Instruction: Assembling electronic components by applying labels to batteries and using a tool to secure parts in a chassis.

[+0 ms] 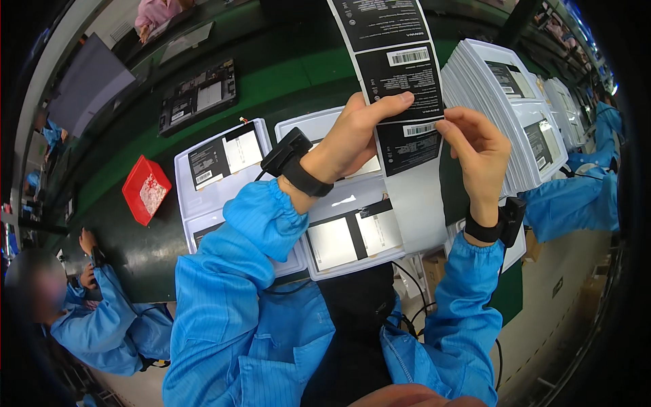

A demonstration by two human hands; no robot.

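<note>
A long strip of black printed labels (pixel 400 85) on pale backing hangs in front of me, its bare backing trailing down over the trays. My left hand (pixel 349 139) grips the strip from the left, thumb on its face and the other fingers behind it. At the right edge of the lowest label, my right hand (pixel 480 152) pinches with thumb and index finger. Whether a label corner is lifted there I cannot tell. Below lies a white plastic tray (pixel 308 261) with silver flat battery packs (pixel 332 242). Another white tray (pixel 244 186) to its left bears a black-labelled battery pack (pixel 211 166).
A tall stack of white trays (pixel 485 129) stands at the right. On the green bench (pixel 129 254) are a red bin (pixel 140 178) of small white pieces and a black device chassis (pixel 198 97). A co-worker in a blue sleeve (pixel 112 325) sits at the left.
</note>
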